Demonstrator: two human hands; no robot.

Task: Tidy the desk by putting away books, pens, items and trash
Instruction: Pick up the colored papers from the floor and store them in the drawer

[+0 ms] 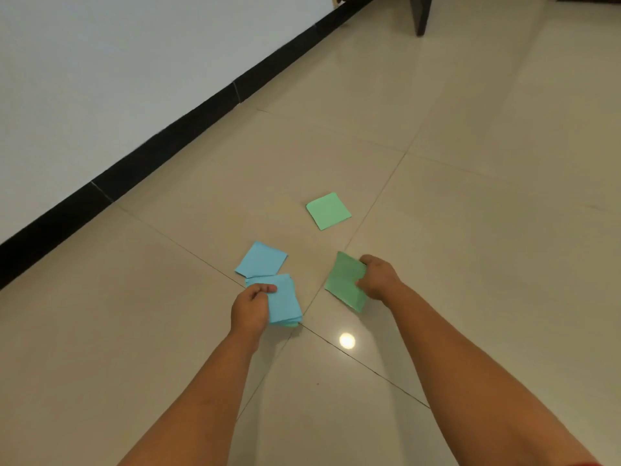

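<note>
the left hand (251, 306) pinches a small blue stack of paper squares (284, 302), thumb on top and fingers curled under, held low over the floor. the right hand (378, 277) grips a green sheet (344, 280) by its right edge, fingers folded round it, so the paper hangs tilted with its far corner toward the tiles; whether it touches them i cannot tell.

two squares are not yet gathered. a loose blue sheet (261, 259) lies flat at about twelve o'clock from the left hand, its near edge just beside or slightly under the held stack. a loose green sheet (328, 211) lies flat farther off, at roughly eleven o'clock from the right hand, apart from everything else.

by my reckoning the picking-up is a little past halfway here: two lots in the hands, two sheets left on the floor, and nowhere to put them shows in view, so the putting away itself is not done. no worktop, books or pens are visible from this spot.

the floor (470, 163) is glossy beige tile with thin dark joints and a round lamp glare near six o'clock of the papers. a black skirting board (168, 142) runs diagonally below a pale wall (100, 62) at upper left, and a dark furniture leg (421, 13) stands at about one o'clock, far back.
</note>
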